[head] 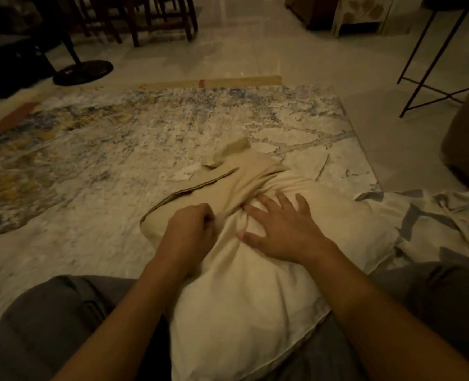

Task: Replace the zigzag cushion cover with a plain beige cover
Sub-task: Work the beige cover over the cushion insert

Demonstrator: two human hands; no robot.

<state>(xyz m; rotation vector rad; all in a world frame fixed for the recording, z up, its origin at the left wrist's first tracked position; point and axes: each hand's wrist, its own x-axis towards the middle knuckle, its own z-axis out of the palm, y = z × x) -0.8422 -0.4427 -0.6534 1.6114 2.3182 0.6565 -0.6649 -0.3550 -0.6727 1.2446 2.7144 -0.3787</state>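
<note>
- Left hand point(192, 229): the grip is curled tight, bunching the edge of the beige cover point(244, 177) just left of middle frame. The fingertips are tucked under, so I can't tell exactly how much cloth is in there.
- Right hand point(282, 232): the grip is spread wide, with fingers flat and pressing on the cushion point(255, 298) right beside the bunched edge.
- The beige cover sits over the far end of the cushion only. Its zip edge runs diagonally up from the left, and one corner flops up at the top.
- The bare cream cushion fills the lower middle, lying between grey trouser legs point(49, 325). Its near end is cut off by the bottom edge.
- The zigzag cover point(434, 215) is crumpled at the right edge, touching the cushion. Only grey patches show, and part of it runs out of frame.
- It's pretty dim and grainy overall.
- The speckled rug point(118, 149) stretches out wide to the left and ahead.
- A fan base point(83, 72) and chair legs point(159, 20) are in the upper left, and a metal stool frame point(431, 64) is in the upper right, all well apart from the hands.
</note>
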